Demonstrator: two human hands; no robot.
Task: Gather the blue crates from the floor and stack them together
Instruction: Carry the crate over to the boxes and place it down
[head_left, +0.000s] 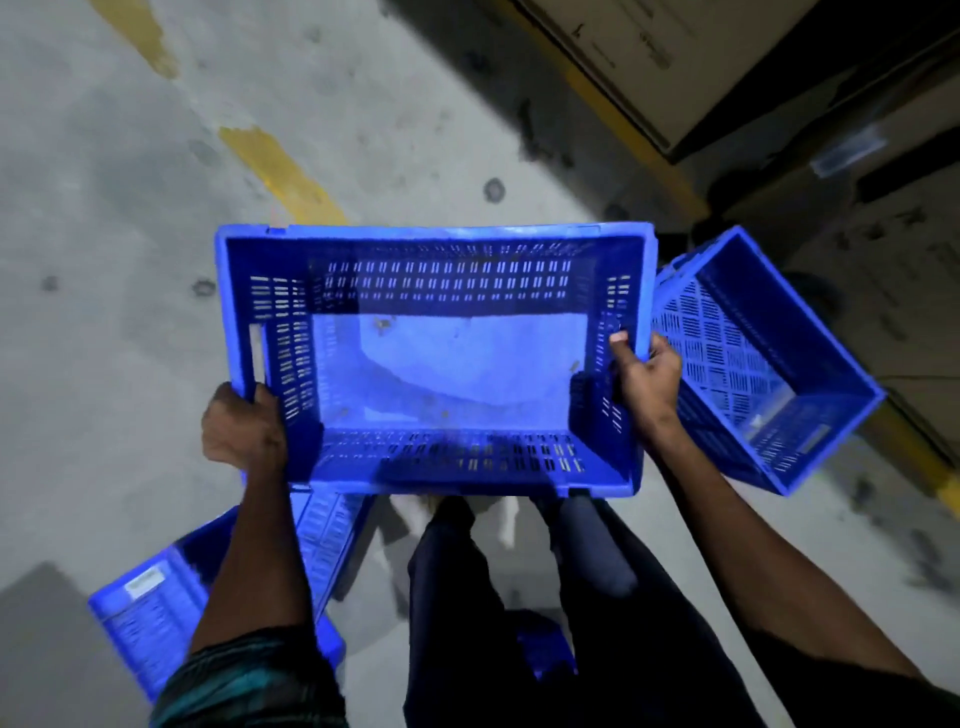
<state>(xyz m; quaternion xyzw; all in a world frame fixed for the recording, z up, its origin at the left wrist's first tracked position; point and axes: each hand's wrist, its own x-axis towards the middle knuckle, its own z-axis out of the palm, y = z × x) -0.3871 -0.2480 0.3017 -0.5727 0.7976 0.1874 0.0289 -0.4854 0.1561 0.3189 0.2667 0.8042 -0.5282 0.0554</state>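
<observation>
held crate (436, 364): blue, slotted walls, open side up, carried level above the grey floor (104, 234), out in front of the legs; just a few crumbs of dirt on the bottom, otherwise nothing inside
right-side crate (763, 364): tipped on its side on the floor, opening facing right, nothing in it, just beside the held crate's right wall
lower-left crate (156, 608): on the floor under the left arm, partly hidden, contents can't tell
left hand (241, 428): fingers curled tight round the near-left corner of the rim, knuckles outside, fingertips hidden
right hand (647, 376): thumb hooked inside the right wall, other fingers wrapped round the outside, gripping the rim
cardboard boxes (701, 67): top right, behind the yellow floor line (618, 119)
</observation>
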